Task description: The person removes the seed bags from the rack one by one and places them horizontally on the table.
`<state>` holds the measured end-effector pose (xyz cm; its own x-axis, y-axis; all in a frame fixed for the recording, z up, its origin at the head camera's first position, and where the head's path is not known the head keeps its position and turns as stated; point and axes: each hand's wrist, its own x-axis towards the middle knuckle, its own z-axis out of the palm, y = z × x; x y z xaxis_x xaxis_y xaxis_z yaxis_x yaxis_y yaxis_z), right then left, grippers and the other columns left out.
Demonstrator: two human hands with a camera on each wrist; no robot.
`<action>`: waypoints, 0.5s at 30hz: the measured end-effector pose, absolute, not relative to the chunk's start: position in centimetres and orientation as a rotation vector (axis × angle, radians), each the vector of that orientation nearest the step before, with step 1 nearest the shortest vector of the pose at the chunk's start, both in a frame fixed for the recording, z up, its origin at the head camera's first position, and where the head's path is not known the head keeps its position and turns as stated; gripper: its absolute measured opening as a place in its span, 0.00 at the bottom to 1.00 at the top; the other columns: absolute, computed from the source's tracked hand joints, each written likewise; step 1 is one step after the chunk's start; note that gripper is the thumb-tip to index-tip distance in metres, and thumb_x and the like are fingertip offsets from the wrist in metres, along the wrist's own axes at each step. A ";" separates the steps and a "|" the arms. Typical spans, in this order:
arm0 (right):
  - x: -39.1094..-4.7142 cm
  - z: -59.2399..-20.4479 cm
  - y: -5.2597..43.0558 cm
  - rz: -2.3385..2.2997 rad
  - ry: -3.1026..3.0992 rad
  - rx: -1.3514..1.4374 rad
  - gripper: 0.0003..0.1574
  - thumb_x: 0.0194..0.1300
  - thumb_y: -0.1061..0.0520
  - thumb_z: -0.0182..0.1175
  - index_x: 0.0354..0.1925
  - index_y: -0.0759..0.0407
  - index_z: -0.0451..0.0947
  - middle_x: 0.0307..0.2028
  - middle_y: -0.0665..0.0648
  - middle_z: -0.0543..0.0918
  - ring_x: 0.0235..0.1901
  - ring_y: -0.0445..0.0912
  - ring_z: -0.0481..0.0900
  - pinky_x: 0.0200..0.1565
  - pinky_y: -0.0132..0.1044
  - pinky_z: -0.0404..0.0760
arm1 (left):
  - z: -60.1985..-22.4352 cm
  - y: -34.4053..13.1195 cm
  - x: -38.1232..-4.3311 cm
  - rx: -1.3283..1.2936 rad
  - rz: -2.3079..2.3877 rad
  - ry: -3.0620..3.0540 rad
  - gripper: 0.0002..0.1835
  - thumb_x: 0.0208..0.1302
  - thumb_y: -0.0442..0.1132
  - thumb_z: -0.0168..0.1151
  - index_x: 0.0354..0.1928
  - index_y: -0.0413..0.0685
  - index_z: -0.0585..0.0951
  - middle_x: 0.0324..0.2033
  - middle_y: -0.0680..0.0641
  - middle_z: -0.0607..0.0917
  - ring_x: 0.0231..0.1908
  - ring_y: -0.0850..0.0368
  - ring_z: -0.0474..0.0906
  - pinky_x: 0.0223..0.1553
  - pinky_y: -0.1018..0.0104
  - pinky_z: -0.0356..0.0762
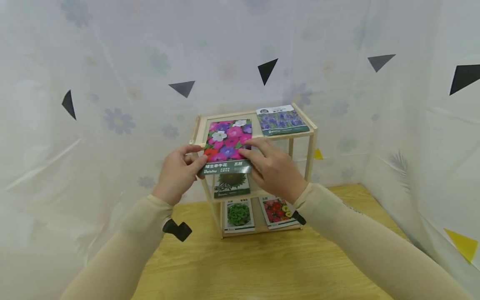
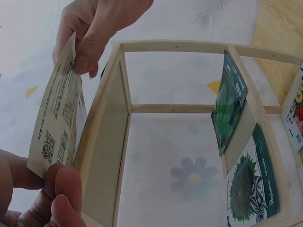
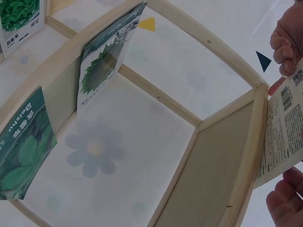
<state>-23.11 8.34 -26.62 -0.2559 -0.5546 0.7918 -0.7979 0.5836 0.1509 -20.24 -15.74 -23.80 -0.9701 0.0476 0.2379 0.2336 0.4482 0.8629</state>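
A seed packet (image 1: pixel 229 139) with pink, purple and white flowers lies tilted over the left part of the rack's top shelf, its dark green lower band toward me. My left hand (image 1: pixel 177 173) pinches its lower left corner. On the right side my right hand (image 1: pixel 275 168) grips the packet's edge, fingers on the printed face and thumb beneath. Both wrist views show the pale back of the packet (image 2: pixel 54 118), with barcode and small print, beside the top shelf's front edge. A purple-flower packet (image 1: pixel 281 121) lies on the right of that shelf.
The wooden rack (image 1: pixel 313 154) stands on a wood-grain table (image 1: pixel 240 266) against a patterned curtain. Its middle shelf carries a sunflower packet (image 1: pixel 231 185) and a green-leaf packet (image 2: pixel 229 104). Below are a leafy green packet (image 1: pixel 238 214) and a red-and-yellow flower packet (image 1: pixel 277 212).
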 end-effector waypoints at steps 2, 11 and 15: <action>-23.0 -26.8 8.4 0.378 -1.958 1.042 0.22 0.60 0.58 0.55 0.53 0.59 0.76 0.45 0.60 0.74 0.44 0.50 0.72 0.41 0.39 0.76 | -23.9 -16.0 -20.1 -0.254 -1.576 -2.514 0.26 0.63 0.50 0.57 0.61 0.49 0.68 0.25 0.44 0.81 0.24 0.48 0.77 0.24 0.63 0.72; -21.7 -28.0 7.9 0.622 -2.015 1.063 0.22 0.64 0.60 0.46 0.53 0.63 0.76 0.40 0.58 0.79 0.32 0.42 0.71 0.29 0.33 0.72 | -24.9 -17.4 -19.4 -0.294 -1.750 -2.504 0.25 0.62 0.49 0.57 0.60 0.50 0.70 0.28 0.41 0.82 0.25 0.49 0.76 0.28 0.62 0.75; -20.9 -28.8 7.4 0.830 -2.028 1.068 0.20 0.67 0.59 0.47 0.52 0.63 0.76 0.42 0.55 0.79 0.34 0.40 0.73 0.30 0.32 0.72 | -25.4 -18.0 -18.8 -0.281 -1.763 -2.521 0.25 0.62 0.49 0.58 0.60 0.49 0.70 0.35 0.42 0.82 0.28 0.50 0.76 0.31 0.61 0.76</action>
